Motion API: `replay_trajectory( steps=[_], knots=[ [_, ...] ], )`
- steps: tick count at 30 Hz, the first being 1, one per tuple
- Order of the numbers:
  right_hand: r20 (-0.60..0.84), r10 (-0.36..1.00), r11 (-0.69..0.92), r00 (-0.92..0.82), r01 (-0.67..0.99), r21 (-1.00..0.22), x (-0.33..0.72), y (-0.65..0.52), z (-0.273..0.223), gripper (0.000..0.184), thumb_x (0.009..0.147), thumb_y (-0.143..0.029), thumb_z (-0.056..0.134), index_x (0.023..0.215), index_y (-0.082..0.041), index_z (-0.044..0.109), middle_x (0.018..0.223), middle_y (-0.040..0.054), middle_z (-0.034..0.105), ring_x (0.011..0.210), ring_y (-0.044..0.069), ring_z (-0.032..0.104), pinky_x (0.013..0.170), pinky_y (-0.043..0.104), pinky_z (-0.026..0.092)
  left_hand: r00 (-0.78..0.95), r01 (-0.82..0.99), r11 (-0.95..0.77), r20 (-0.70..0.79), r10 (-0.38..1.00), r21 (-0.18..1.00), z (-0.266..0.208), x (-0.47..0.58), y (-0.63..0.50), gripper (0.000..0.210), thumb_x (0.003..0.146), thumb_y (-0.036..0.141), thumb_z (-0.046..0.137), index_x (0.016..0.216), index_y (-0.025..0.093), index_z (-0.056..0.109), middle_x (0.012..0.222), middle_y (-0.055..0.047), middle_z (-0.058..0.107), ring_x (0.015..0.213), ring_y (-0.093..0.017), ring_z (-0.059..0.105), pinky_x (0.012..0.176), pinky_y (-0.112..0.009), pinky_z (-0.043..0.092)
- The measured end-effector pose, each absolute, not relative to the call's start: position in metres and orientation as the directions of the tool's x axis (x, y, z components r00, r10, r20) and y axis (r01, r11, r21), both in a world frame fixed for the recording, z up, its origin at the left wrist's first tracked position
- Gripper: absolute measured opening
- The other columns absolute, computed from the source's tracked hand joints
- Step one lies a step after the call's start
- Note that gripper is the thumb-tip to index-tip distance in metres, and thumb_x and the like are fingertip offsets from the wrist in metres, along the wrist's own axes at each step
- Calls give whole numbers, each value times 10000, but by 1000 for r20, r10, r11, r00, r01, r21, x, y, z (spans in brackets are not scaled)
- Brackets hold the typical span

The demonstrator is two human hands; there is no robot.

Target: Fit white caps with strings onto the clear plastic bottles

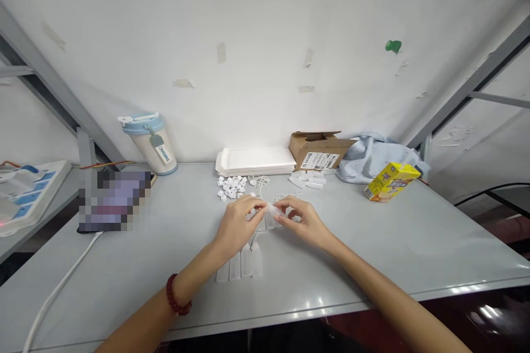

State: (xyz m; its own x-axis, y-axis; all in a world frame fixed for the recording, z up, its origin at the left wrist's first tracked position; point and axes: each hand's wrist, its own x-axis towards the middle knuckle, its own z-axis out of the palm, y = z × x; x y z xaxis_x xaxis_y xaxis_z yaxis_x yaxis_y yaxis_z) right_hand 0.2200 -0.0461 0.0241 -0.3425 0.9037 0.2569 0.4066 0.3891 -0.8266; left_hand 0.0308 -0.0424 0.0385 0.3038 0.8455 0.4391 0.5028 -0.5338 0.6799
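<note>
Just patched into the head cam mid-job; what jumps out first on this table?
Both hands meet at the table's middle, the left hand and right hand pinching a small clear plastic piece between them. Near the right edge lies a bright yellow carton. At the back left stands a beige tumbler with a pale blue lid.

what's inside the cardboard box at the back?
Cannot tell. The cardboard box has its flaps open, but its front wall hides the inside. Only a white label shows on that wall. Small clear tubes lie on the table before it.
</note>
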Motion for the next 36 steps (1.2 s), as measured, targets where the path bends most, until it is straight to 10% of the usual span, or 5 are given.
replay_trajectory(
  steps=[36],
  knots=[
    [191,941,261,-279,238,-936,219,-49,22,287,788,-364,616,1006,-177,608,909,56,626,784,164,624,698,298,520,427,514,-773,671,606,372,37,30,-53,166,847,165,539,1007,194,569,962,-70,586,898,-195,544,775,-357,486]
  ],
)
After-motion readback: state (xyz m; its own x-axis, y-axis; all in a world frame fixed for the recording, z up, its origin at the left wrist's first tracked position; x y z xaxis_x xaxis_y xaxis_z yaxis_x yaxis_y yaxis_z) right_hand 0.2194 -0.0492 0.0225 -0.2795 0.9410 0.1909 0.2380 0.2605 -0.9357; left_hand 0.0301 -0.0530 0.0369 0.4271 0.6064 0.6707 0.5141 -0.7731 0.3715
